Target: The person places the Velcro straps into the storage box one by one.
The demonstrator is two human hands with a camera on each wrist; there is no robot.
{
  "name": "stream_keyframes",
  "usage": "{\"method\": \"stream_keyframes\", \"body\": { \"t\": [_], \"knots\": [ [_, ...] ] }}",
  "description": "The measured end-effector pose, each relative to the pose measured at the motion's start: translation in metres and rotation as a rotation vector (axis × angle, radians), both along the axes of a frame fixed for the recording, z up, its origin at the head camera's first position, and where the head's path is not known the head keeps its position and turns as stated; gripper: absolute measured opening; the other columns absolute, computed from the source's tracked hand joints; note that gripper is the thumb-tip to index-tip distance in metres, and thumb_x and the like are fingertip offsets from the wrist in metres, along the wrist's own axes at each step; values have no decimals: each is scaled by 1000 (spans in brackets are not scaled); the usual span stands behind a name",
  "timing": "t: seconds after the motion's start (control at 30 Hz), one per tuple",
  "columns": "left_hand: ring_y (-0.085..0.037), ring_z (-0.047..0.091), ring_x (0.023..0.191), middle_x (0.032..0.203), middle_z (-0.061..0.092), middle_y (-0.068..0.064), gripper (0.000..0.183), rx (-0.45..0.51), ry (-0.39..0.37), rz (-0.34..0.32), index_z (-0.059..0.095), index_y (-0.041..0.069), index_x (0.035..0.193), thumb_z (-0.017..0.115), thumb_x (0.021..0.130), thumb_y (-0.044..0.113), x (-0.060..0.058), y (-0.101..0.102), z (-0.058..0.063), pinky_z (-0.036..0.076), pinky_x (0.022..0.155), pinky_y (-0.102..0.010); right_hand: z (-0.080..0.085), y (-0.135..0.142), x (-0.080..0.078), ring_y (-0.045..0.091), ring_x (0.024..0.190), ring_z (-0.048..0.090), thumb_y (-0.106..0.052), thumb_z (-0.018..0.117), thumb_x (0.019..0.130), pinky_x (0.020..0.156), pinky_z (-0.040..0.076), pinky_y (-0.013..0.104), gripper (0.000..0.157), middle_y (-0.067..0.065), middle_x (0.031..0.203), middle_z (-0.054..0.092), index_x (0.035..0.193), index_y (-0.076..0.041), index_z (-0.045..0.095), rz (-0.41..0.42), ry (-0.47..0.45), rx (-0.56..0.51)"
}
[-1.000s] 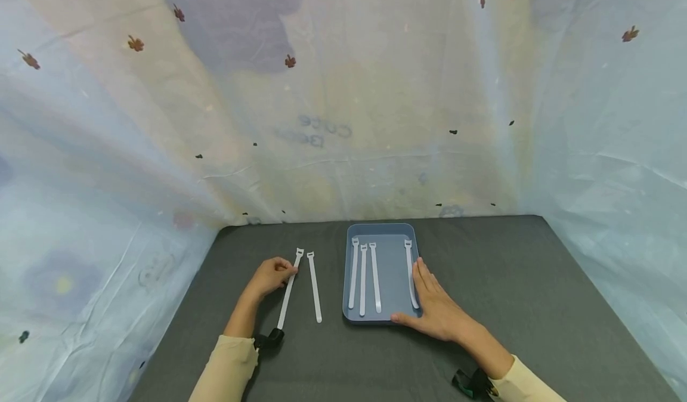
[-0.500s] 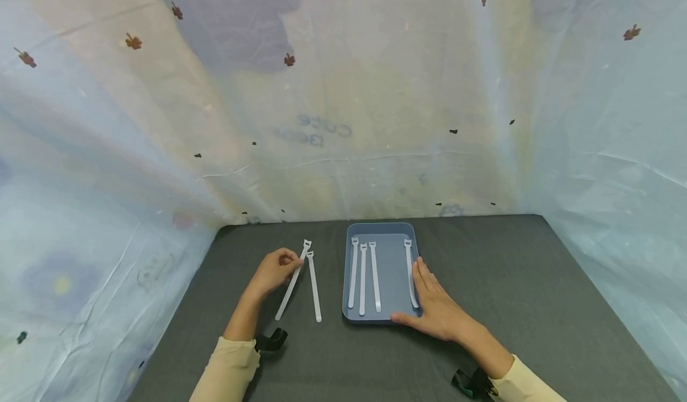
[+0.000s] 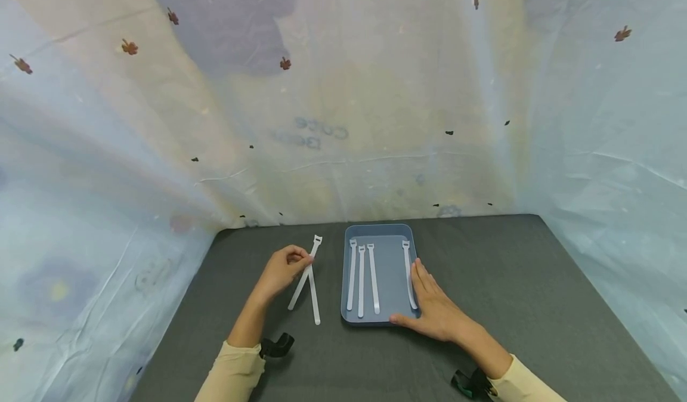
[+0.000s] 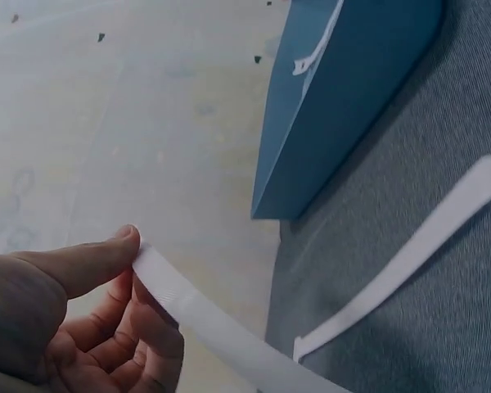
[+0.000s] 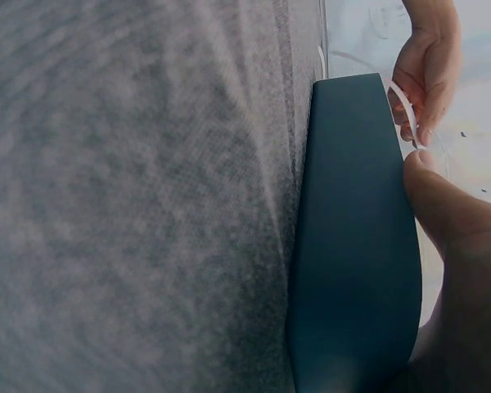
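Observation:
My left hand (image 3: 281, 271) pinches a white cable tie (image 3: 298, 290) between thumb and fingertips, just below its slotted head. In the head view the held tie slants across a second white tie (image 3: 315, 303), which lies on the cloth; the left wrist view shows that lying tie (image 4: 401, 266) apart from the held one (image 4: 237, 344). To the right stands a blue-grey tray (image 3: 389, 283) with several white ties (image 3: 374, 285) laid lengthwise in it. My right hand (image 3: 437, 314) rests on the tray's right side, fingers straight and thumb at the near rim.
A dark grey cloth (image 3: 510, 283) covers the table. Pale patterned sheeting (image 3: 343, 92) hangs behind and at both sides. Black wrist straps (image 3: 277, 345) sit at both cuffs, the left one just above the table.
My left hand has moved to the right and slightly away with the pinched tie, which now crosses over the lying tie in the head view. My right hand and the tray stay put.

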State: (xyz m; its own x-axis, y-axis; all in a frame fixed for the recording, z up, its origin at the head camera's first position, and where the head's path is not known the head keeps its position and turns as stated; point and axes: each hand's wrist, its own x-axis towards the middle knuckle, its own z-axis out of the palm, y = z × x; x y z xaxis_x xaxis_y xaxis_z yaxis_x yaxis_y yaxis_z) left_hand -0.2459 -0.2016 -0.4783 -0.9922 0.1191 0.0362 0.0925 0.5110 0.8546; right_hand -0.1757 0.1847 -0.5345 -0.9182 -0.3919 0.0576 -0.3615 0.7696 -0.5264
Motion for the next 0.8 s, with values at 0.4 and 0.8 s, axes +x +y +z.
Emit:
{"method": "stream_keyframes", "body": {
  "t": [0.4, 0.8],
  "knots": [
    [-34, 72, 79, 88, 74, -5, 16, 106, 15, -30, 74, 7, 109, 79, 101, 20, 4, 23, 7, 62, 79, -56, -1, -1, 0, 41, 165, 5, -79, 67, 91, 131, 17, 61, 131, 26, 178, -3, 168, 8, 6, 6, 19, 5],
    [-20, 74, 83, 104, 77, -14, 26, 206, 0, -123, 70, 0, 121, 78, 101, 14, 3, 45, 18, 66, 80, -43, 0, -1, -1, 41, 165, 5, -77, 68, 91, 131, 17, 60, 130, 27, 177, -3, 168, 8, 7, 5, 10, 15]
  ]
}}
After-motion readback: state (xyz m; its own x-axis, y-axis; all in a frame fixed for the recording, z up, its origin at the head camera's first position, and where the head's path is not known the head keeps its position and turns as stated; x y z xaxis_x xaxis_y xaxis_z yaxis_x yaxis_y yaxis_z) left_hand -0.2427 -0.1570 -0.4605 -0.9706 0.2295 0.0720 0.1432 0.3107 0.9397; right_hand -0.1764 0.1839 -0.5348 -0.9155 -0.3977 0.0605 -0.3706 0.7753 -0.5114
